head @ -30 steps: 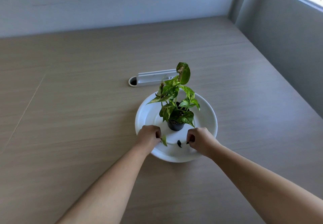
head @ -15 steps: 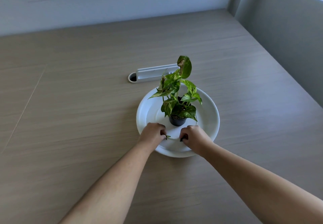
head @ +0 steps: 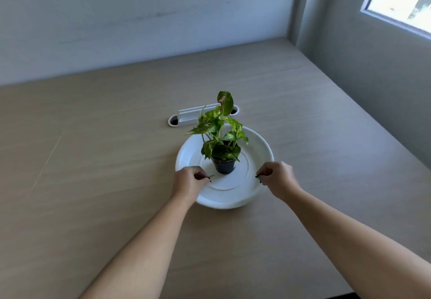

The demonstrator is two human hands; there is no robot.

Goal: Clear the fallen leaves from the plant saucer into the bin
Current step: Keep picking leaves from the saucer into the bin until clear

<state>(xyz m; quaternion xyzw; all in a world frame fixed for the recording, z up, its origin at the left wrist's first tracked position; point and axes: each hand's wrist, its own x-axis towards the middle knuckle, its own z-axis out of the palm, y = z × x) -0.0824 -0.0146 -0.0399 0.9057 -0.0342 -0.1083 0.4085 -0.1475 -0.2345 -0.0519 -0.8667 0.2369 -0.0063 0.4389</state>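
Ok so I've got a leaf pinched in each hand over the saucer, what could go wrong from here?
Each hand pinches only a sliver: the left hand a green leaf, the right hand a dark leaf. Either could slip onto the table, and no bin is in view. Both hands flank the small pot; a knock might tip its tall plant.

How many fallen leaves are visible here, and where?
2. The left leaf is pinched in the left hand, the right leaf in the right hand, both over the saucer. Only tips show; others may be hidden under the plant.
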